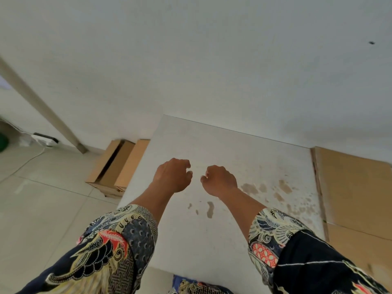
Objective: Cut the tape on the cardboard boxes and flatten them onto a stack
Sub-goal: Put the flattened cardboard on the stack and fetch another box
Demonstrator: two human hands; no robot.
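Observation:
My left hand (172, 175) and my right hand (219, 181) hover side by side over the middle of a white table (233, 149). The fingers of both hang loosely curled and hold nothing. Brown cardboard boxes (118, 164) stand on the floor to the left of the table, against the wall. Flattened cardboard sheets (356, 187) lie to the right of the table. No cutting tool is in view.
The table top carries brown stains (250, 188) near its right side. A white wall rises behind the table. A grey slanted pole (42, 109) meets the tiled floor at left, near a power strip (45, 140) with a cable.

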